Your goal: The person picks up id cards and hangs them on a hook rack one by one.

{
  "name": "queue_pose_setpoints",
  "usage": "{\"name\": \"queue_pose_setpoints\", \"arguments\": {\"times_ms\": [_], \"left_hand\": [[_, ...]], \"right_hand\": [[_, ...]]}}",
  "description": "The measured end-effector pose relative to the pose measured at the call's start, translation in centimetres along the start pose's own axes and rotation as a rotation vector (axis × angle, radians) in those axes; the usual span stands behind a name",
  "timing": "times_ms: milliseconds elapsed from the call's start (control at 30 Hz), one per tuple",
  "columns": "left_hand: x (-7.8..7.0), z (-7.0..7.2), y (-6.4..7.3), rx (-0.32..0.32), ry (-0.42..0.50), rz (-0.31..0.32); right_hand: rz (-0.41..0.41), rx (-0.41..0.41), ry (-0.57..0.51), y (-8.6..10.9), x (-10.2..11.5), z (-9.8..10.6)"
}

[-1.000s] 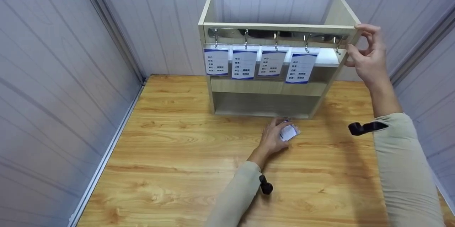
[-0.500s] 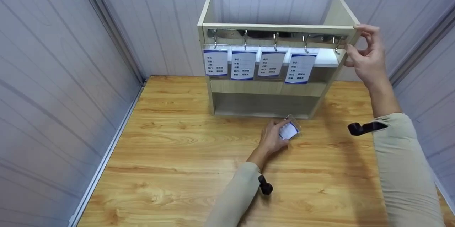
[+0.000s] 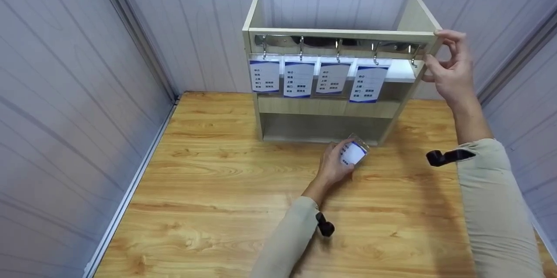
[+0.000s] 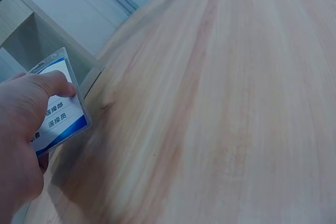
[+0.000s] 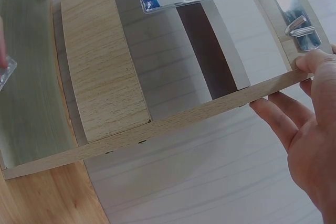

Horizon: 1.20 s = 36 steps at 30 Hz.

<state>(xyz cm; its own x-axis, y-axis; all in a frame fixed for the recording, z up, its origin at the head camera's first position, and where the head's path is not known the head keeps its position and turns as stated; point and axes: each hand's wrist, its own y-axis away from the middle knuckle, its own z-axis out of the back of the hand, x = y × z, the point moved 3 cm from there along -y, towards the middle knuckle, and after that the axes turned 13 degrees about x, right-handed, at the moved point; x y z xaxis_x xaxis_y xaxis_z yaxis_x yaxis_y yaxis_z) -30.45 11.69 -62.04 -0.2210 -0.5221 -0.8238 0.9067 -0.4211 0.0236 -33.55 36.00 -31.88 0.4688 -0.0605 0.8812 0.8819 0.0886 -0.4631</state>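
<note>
My left hand (image 3: 333, 162) pinches a badge in a clear plastic holder (image 3: 354, 152), low in front of the wooden rack (image 3: 324, 107). In the left wrist view, thumb and fingers grip this tilted badge (image 4: 65, 121), covering part of its print. My right hand (image 3: 454, 71) holds the rack's upper right side panel, thumb in front and fingers behind; the right wrist view shows the side board (image 5: 194, 113) between them. Several similar badges (image 3: 298, 81) hang in a row from hooks on the rack's metal strip. The rightmost hook (image 3: 414, 58) carries no badge.
The rack stands on a wood-grain table (image 3: 209, 208), close to the pale panelled back wall (image 3: 209, 30). Another panelled wall (image 3: 56, 108) rises along the left edge. Open shelf space (image 3: 322, 128) lies at the bottom of the rack.
The badge in my left hand has come up and tilted toward the rack, showing more of its face. My right hand keeps its hold, and the hanging badges stay in place.
</note>
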Motion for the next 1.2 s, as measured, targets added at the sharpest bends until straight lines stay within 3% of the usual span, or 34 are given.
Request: {"name": "queue_pose_setpoints", "arguments": {"times_ms": [167, 300, 467, 533, 667, 1200], "left_hand": [[0.4, -0.1, -0.7, -0.016, 0.029, -0.027], [0.0, 0.2, -0.8, -0.046, 0.063, -0.099], [-3.1, 2.4, 1.1, -0.067, 0.082, -0.169], [-4.6, 3.4, 2.1, -0.055, 0.089, -0.173], [-6.3, 4.3, 2.9, -0.033, 0.088, -0.164], [-8.1, 4.8, 3.4, -0.001, 0.165, -0.173]], "right_hand": [[0.000, -0.002, -0.001, 0.0, 0.1, 0.0], [-0.004, 0.004, 0.020, 0.0, 0.3, 0.0], [-0.007, 0.009, 0.035, 0.1, 0.3, 0.0], [-0.007, 0.006, 0.031, 0.1, 0.3, -0.1], [-0.003, 0.003, 0.029, 0.1, 0.3, -0.1], [-0.008, -0.006, 0.007, 0.0, 0.3, -0.1]]}}
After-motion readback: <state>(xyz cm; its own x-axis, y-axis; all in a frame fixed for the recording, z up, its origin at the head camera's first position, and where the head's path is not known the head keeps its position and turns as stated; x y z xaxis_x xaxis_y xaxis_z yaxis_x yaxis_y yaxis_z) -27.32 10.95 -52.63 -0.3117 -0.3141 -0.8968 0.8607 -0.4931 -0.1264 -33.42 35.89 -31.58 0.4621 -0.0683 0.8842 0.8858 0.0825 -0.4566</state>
